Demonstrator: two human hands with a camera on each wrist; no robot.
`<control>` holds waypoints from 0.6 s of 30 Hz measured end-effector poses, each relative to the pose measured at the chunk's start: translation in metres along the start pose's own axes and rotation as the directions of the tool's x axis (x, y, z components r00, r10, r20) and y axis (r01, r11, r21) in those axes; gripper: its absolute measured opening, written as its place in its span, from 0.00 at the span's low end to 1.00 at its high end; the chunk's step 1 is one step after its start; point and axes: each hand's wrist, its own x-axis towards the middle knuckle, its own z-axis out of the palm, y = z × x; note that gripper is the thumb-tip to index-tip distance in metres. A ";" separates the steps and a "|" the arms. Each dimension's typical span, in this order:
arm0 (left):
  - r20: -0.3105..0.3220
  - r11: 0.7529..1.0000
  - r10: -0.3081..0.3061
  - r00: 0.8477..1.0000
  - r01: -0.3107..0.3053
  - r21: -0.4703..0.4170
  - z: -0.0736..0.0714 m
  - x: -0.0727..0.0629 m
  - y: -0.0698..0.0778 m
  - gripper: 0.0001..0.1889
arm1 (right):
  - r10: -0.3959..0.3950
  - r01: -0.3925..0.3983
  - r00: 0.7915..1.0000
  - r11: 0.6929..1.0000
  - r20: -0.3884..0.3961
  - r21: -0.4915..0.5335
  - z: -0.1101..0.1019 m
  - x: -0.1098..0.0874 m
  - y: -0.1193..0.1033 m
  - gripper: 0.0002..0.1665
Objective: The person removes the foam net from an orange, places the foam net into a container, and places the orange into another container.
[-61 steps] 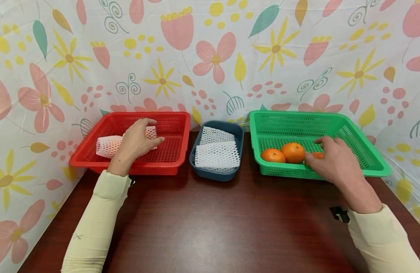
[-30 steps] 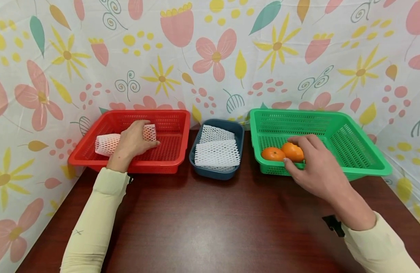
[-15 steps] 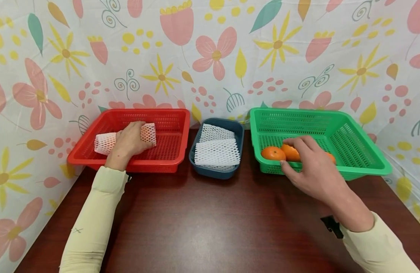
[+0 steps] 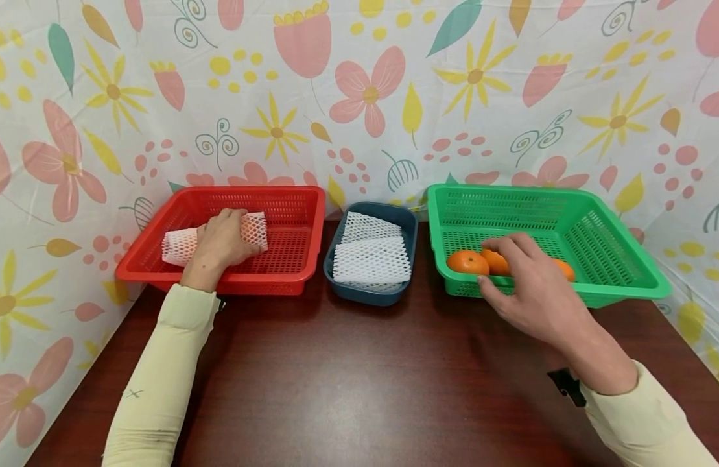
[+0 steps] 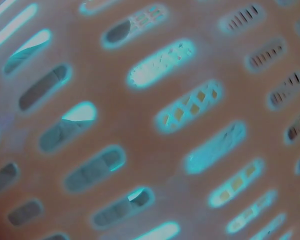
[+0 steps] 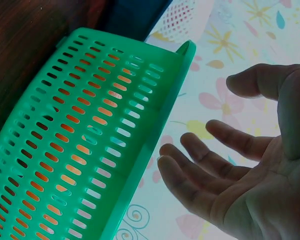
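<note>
In the head view my left hand point(image 4: 216, 243) reaches into the red basket point(image 4: 271, 281) and curls its fingers and thumb around a net-wrapped orange point(image 4: 256, 230). Another net-wrapped orange point(image 4: 178, 246) lies to its left, partly behind the hand. The left wrist camera looks into the slotted basket wall point(image 5: 125, 117), with pale netting showing through. My right hand point(image 4: 534, 288) hovers over the front of the green basket point(image 4: 513, 202), fingers loosely bent. Beneath and beside it are a bare orange point(image 4: 467, 263), a second orange point(image 4: 495, 263) and a third orange point(image 4: 565, 270). In the right wrist view its palm holds nothing.
Between the baskets stands a dark blue tray point(image 4: 367, 298) with white foam nets point(image 4: 373, 261) stacked inside. Everything sits on a dark brown table point(image 4: 347, 376). A flowered cloth point(image 4: 371, 97) hangs close behind the containers.
My right hand has moved left from the third orange to above the second one, then stayed nearly still. My left hand has lowered onto the net-wrapped orange and closed in around it.
</note>
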 end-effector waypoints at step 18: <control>-0.049 0.999 -0.002 0.999 0.001 -0.035 0.000 -0.004 0.001 0.32 | -0.043 0.043 0.999 0.999 0.019 -0.003 0.006 0.001 0.000 0.29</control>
